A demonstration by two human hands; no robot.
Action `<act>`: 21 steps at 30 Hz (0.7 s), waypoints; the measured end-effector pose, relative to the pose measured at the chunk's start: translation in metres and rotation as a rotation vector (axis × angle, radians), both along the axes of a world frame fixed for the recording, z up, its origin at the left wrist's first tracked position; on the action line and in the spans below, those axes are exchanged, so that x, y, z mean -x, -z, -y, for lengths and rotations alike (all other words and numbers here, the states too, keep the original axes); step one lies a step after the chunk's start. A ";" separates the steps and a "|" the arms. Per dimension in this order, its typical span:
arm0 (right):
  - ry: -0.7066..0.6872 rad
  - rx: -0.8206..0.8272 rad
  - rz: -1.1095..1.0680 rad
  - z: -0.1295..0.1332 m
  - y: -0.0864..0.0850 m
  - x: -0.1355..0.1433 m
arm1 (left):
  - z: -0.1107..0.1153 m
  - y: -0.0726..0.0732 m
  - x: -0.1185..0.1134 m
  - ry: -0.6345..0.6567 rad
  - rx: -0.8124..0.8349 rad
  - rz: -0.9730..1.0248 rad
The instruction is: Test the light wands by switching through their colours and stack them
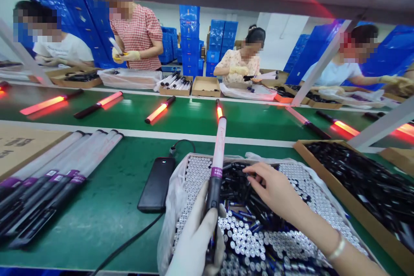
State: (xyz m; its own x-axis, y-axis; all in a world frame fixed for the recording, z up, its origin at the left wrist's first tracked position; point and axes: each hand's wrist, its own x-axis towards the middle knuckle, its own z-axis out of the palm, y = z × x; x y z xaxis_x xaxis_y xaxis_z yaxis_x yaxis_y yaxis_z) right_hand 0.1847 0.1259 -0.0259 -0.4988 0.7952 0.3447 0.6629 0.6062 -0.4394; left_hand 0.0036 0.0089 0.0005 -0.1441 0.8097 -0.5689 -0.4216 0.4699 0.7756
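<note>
My left hand [197,235], in a white glove, is closed round the black handle of a light stick [218,155]. The stick has a whitish translucent tube and a purple band, and it points away from me, unlit. My right hand [271,185] is bare, with a bracelet at the wrist. Its fingers are bent and apart, at a heap of small black plastic parts [237,177]; whether they touch a part is hard to see. The heap lies on upright batteries [244,237] in a plastic-lined box [171,207] under both hands.
Several unlit light sticks [67,159] lie at left beside cardboard [26,142]. A black power bank [157,185] with a cable stands near the battery box. A carton of black parts [359,181] is at right. Beyond, lit sticks lie on a green conveyor [190,116]; several co-workers sit or stand behind.
</note>
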 end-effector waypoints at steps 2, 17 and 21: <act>-0.005 0.032 0.099 -0.012 0.013 -0.002 | 0.000 -0.007 -0.005 -0.021 0.040 0.050; -0.013 0.075 -0.228 0.025 -0.013 0.001 | 0.000 -0.012 -0.009 -0.222 0.151 0.138; -0.241 0.154 -0.355 0.060 -0.031 0.029 | 0.001 0.017 -0.005 -0.111 0.057 -0.011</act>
